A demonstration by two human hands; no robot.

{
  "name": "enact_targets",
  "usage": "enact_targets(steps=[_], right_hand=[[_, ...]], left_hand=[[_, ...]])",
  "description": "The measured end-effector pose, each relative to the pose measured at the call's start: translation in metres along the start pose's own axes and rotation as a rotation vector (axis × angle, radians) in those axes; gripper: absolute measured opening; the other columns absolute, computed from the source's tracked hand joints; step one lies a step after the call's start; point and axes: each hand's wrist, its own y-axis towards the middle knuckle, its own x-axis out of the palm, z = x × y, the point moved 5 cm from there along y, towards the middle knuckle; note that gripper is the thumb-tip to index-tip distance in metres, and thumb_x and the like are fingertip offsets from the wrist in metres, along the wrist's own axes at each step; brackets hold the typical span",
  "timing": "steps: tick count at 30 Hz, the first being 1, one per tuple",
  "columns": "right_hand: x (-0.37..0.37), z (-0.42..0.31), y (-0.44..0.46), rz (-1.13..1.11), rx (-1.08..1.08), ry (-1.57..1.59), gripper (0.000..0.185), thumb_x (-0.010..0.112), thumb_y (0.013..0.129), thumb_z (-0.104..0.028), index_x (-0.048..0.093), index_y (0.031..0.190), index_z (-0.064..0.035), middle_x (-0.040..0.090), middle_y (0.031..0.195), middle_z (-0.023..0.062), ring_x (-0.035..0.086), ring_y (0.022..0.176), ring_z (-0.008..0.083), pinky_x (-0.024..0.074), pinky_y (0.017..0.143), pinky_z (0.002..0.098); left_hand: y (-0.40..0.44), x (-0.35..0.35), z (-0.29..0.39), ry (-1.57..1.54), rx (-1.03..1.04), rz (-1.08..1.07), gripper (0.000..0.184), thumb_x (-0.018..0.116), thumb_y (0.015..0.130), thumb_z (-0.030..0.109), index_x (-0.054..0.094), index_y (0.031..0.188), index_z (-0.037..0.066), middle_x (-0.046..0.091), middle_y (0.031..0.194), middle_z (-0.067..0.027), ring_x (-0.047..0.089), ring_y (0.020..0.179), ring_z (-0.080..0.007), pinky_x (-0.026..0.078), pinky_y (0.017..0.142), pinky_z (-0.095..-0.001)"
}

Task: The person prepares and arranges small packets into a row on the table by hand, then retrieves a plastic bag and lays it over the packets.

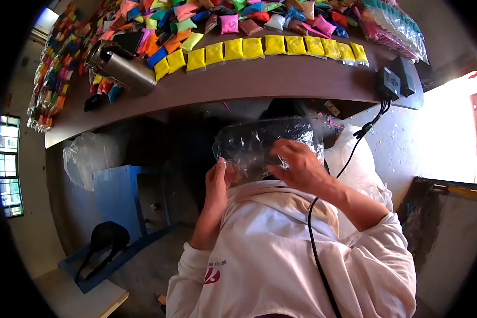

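A clear, shiny plastic tray (249,139), with what look like moulded hollows, is held up in front of my body, below the table's edge. My left hand (218,179) pinches its near left corner between thumb and fingers. Over the right part of the tray is my right hand (301,168), its fingers bent and apart. Whether those fingertips touch the plastic I cannot tell. Beyond the tray, a row of yellow packets (233,49) lies along the table's front.
The brown table (217,84) carries heaps of coloured packets (185,11), a metal flask (123,70) and a small black box (391,81). A black cable (314,233) runs down across my body. White plastic bags (355,164) stand at my right, a blue stool (119,199) at my left.
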Motion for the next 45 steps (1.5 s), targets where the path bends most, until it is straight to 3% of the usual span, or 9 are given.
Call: enact_targets(steps=[8,14,18,25,27,30,36,42,45], right_hand=[[-0.029,0.033,-0.02,-0.049,0.094,-0.171,0.04,0.072,0.07,-0.025,0.062,0.1,-0.0016,0.061,0.105,0.0156,0.059,0.096,0.0318,0.0439,0.087,0.0389],[-0.033,0.05,-0.019,-0.388,0.202,0.046,0.024,0.07,0.07,-0.019,0.064,0.088,-0.0046,0.064,0.076,0.0111,0.063,0.069,0.0207,0.0491,0.061,0.0329],[-0.043,0.05,-0.028,-0.384,0.109,0.18,0.022,0.07,0.072,-0.021,0.063,0.086,-0.0052,0.064,0.072,0.0085,0.063,0.068,0.0206,0.0497,0.064,0.0332],[-0.058,0.028,-0.039,-0.7,0.234,0.083,0.021,0.067,0.073,-0.024,0.064,0.086,-0.0068,0.068,0.08,0.0082,0.066,0.074,0.0261,0.0494,0.071,0.0354],[-0.056,0.034,-0.04,-0.732,0.175,-0.196,0.015,0.067,0.069,-0.016,0.065,0.079,-0.0049,0.068,0.078,0.0096,0.066,0.073,0.0258,0.0489,0.069,0.0346],[-0.061,0.03,-0.035,-0.619,0.094,-0.462,0.003,0.064,0.07,-0.003,0.063,0.072,-0.0028,0.066,0.072,0.0112,0.065,0.069,0.0254,0.0494,0.065,0.0343],[-0.068,0.011,-0.028,-0.334,-0.135,-0.602,0.007,0.066,0.072,0.002,0.063,0.067,-0.0015,0.063,0.064,0.0104,0.062,0.059,0.0223,0.0473,0.059,0.0339],[-0.063,0.021,-0.029,-0.322,-0.092,-0.568,0.01,0.068,0.074,0.001,0.062,0.067,-0.0011,0.064,0.066,0.0106,0.062,0.058,0.0199,0.0463,0.057,0.0323],[-0.059,0.023,-0.031,-0.331,-0.027,-0.564,0.012,0.067,0.074,0.003,0.061,0.064,-0.0009,0.064,0.066,0.0109,0.063,0.06,0.0198,0.0483,0.059,0.0325]], left_hand=[[0.0,0.003,0.005,-0.034,0.041,0.018,0.04,0.047,0.094,0.041,0.052,0.076,0.005,0.059,0.078,-0.0064,0.052,0.062,-0.0112,0.044,0.061,-0.0234],[0.004,0.0,0.002,-0.071,0.035,-0.027,0.041,0.048,0.094,0.041,0.05,0.072,0.006,0.058,0.075,-0.0056,0.05,0.061,-0.0114,0.041,0.058,-0.0234],[0.005,0.002,0.004,-0.028,0.05,-0.058,0.042,0.048,0.094,0.039,0.048,0.067,0.007,0.056,0.071,-0.0041,0.047,0.058,-0.0112,0.04,0.056,-0.0233],[0.0,0.013,0.006,0.065,0.09,-0.044,0.044,0.047,0.094,0.04,0.048,0.064,0.008,0.057,0.069,-0.0029,0.046,0.057,-0.009,0.037,0.054,-0.0222],[-0.001,0.014,0.009,0.111,0.098,-0.04,0.044,0.047,0.094,0.041,0.048,0.065,0.008,0.057,0.069,-0.0032,0.046,0.057,-0.0086,0.037,0.054,-0.0219],[0.0,0.014,0.011,0.128,0.094,-0.067,0.044,0.046,0.094,0.04,0.049,0.065,0.007,0.058,0.069,-0.0039,0.046,0.057,-0.0083,0.037,0.054,-0.0219],[0.003,0.015,0.013,0.053,0.087,-0.179,0.048,0.043,0.094,0.046,0.051,0.069,0.007,0.059,0.075,-0.0074,0.049,0.063,-0.0108,0.039,0.059,-0.024],[0.006,0.014,0.006,-0.091,0.103,-0.218,0.05,0.037,0.094,0.05,0.053,0.075,0.006,0.06,0.081,-0.0082,0.049,0.065,-0.0125,0.04,0.063,-0.0259],[0.004,0.019,0.009,0.062,0.161,-0.253,0.043,0.045,0.092,0.047,0.054,0.077,0.007,0.06,0.081,-0.0069,0.048,0.064,-0.0117,0.039,0.062,-0.0262]])
